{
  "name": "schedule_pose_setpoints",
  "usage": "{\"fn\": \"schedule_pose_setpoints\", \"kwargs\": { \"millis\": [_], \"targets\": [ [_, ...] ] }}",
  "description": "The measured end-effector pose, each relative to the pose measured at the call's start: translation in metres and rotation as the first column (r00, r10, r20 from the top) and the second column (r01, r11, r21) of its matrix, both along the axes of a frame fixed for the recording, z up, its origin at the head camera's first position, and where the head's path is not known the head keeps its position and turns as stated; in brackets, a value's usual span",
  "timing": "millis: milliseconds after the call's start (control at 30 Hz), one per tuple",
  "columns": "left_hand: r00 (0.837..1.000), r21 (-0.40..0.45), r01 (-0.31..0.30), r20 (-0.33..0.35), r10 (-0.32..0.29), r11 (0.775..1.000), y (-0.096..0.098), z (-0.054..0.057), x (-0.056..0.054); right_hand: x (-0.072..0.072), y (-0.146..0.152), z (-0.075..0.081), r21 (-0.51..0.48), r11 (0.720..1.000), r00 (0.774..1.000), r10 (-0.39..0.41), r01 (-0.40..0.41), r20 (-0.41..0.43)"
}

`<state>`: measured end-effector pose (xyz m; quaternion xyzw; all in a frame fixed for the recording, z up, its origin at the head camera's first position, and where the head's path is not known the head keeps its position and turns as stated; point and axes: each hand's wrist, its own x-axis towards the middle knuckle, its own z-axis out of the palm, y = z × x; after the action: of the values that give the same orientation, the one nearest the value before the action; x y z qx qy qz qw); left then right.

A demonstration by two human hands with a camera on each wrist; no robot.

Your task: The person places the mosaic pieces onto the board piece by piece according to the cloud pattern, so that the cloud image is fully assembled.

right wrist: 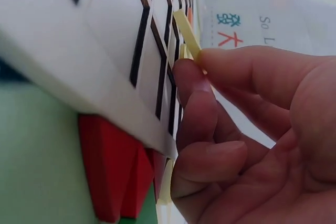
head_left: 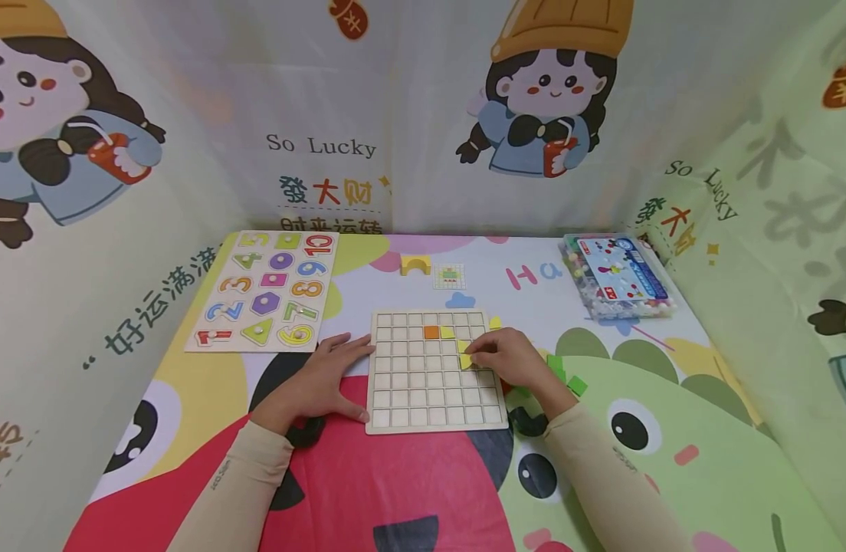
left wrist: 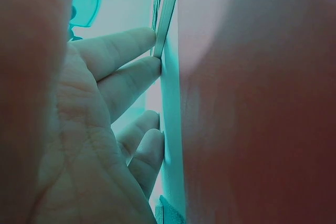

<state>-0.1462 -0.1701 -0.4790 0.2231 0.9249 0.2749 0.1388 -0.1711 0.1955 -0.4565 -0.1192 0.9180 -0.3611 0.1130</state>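
Observation:
A square wooden grid board [head_left: 400, 418] lies on the table in front of me. My left hand [head_left: 319, 381] rests along its left side, fingers spread, the thumb by the near corner; in the left wrist view the fingertips [left wrist: 149, 66] meet the board's edge. Over the board's right part, my right hand [head_left: 511, 357] pinches a thin yellow tile [right wrist: 187, 31] between thumb and index finger, tilted over the cells. An orange tile [head_left: 431, 332] and a yellow tile [head_left: 447, 332] sit side by side in an upper row. Another yellow tile [head_left: 462, 346] shows just beyond the pinched one.
Loose green blocks [head_left: 577, 386] and red blocks [right wrist: 107, 166] lie right of the board. A number-and-shape puzzle board [head_left: 271, 295] is at the left. Behind stand a yellow arch block [head_left: 415, 265] and a small pattern card [head_left: 450, 277]. A clear plastic box [head_left: 619, 276] is at the back right.

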Motion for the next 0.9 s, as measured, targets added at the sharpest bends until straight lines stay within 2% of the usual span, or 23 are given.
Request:
{"fn": "schedule_pose_setpoints", "kwargs": {
  "millis": [500, 900],
  "targets": [
    [1.000, 0.008, 0.002, 0.008, -0.002, 1.000, -0.001, 0.000, 0.000, 0.002, -0.013, -0.001, 0.091, 0.994, 0.998, -0.067, 0.068, -0.017],
    [1.000, -0.006, 0.005, 0.002, -0.005, 1.000, -0.001, 0.001, -0.001, 0.005, -0.018, 0.001, 0.130, 0.990, 0.997, -0.053, 0.060, -0.056]
  ]
}}
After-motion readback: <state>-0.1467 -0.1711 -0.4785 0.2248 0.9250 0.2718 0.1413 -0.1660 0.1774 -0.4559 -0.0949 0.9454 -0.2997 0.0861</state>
